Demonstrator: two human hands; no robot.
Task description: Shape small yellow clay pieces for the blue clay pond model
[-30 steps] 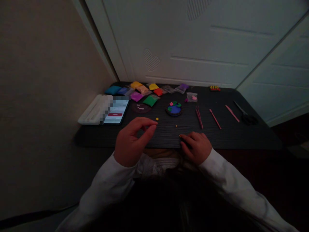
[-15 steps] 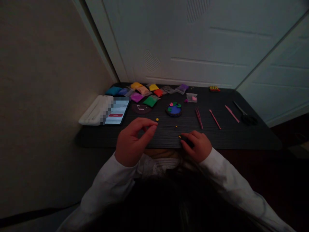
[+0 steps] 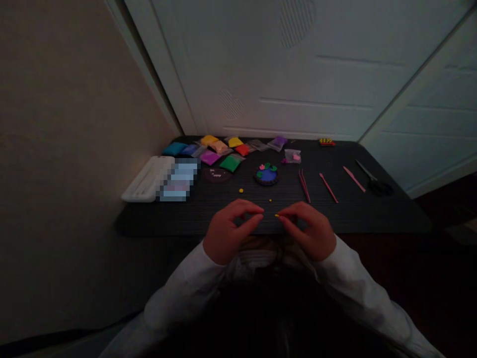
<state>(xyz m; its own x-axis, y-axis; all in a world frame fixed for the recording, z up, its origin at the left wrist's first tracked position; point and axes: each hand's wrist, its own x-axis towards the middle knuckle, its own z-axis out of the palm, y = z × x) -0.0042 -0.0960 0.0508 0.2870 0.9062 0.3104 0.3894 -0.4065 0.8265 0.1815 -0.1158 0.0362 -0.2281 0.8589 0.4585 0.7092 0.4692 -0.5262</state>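
Observation:
My right hand pinches a tiny yellow piece of clay between thumb and index fingertip, close to the table's front edge. Facing it, a short gap away, my left hand has thumb and index tips brought together; whatever may be between them is too small to see. Beyond the hands lie a small yellow clay ball and an even smaller yellow one. Farther back sits a round clay pond, blue inside a dark rim, with green pads and a pink flower.
Several bags of coloured clay lie along the back left. A white case and a phone with a blurred screen are at left. Pink tweezers, two pink tools and scissors lie at right on the black table.
My left hand has moved right, toward my right hand, still pinched. The right fingers have turned so the yellow piece shows at their tips. The view has shifted slightly.

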